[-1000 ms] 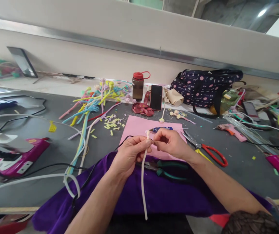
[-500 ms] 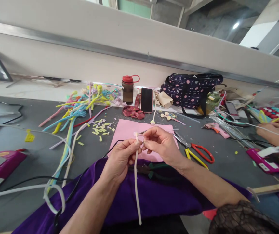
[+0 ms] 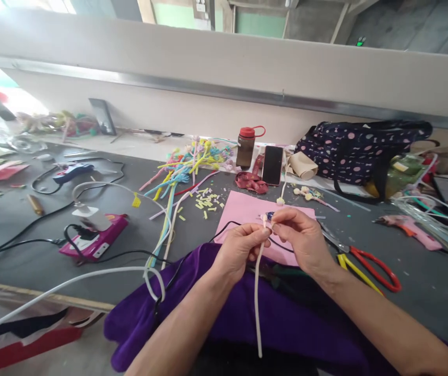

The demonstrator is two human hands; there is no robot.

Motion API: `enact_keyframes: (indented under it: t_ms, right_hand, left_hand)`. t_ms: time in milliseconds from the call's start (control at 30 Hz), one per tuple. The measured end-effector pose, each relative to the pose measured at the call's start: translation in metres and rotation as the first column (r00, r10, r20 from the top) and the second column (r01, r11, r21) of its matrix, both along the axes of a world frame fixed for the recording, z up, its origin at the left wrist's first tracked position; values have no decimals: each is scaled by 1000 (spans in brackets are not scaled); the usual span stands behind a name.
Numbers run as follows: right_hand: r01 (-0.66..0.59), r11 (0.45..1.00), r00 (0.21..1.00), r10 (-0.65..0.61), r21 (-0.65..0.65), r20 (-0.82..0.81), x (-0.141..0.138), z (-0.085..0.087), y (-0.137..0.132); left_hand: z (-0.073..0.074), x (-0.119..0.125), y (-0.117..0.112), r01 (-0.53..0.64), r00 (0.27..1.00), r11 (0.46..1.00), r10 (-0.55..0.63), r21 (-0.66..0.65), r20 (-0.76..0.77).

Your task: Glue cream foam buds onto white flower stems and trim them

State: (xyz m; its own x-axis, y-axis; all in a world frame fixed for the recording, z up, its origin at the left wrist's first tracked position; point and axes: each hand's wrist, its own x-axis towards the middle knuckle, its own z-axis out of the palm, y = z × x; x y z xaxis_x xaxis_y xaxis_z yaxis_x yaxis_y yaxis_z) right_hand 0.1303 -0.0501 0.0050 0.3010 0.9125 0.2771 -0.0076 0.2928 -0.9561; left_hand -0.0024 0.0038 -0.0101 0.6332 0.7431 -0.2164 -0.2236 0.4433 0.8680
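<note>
My left hand [image 3: 242,245] is closed, thumb and fingers pinching a white chenille stem [image 3: 258,308] near its top. The stem hangs down in front of my purple apron [image 3: 216,308], and its upper end carries a small pale pink-white tip [image 3: 265,219]. My right hand [image 3: 300,235] is closed beside that tip, its fingertips pinched together close to the stem. What they grip is too small to make out. A small dark blue thing [image 3: 270,214] shows at the right fingertips, mostly hidden. Below both hands lies a pink sheet [image 3: 234,211].
Red-handled scissors [image 3: 376,269] and a yellow-handled tool [image 3: 359,274] lie to the right, near a pink glue gun [image 3: 415,232]. Yellow cut bits [image 3: 206,201] and bundled coloured stems [image 3: 180,169] are left. Behind stand a bottle [image 3: 245,149] and a phone [image 3: 272,165]. A magenta power strip [image 3: 98,243] trails cables.
The view has swung left, so the table's things sit further right. Both hands keep to the stem's top. A dark blue thing now shows at the right fingertips.
</note>
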Motion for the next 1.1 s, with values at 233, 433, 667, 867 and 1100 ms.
enact_keyframes:
  t_ms: [233, 433, 667, 867, 1100]
  right_hand:
    - [12, 998, 998, -16, -63, -57, -4, -8, 1]
    - [0, 1000, 999, 0, -5, 49, -3, -9, -1]
    - [48, 997, 949, -64, 60, 308, 3, -6, -2]
    - [45, 997, 900, -69, 65, 431, 5, -6, -1]
    - [24, 999, 975, -15, -36, 220, 12, -5, 1]
  left_hand:
    - [2, 0, 0, -4, 1000, 1000, 4, -7, 8]
    - [0, -1, 1, 5, 1000, 1000, -5, -14, 5]
    - [-2, -1, 4, 12, 1000, 1000, -12, -13, -9]
    - [-2, -1, 5, 8, 1000, 1000, -7, 14, -26]
    - [-2, -3, 6, 35, 999, 996, -36, -76, -8]
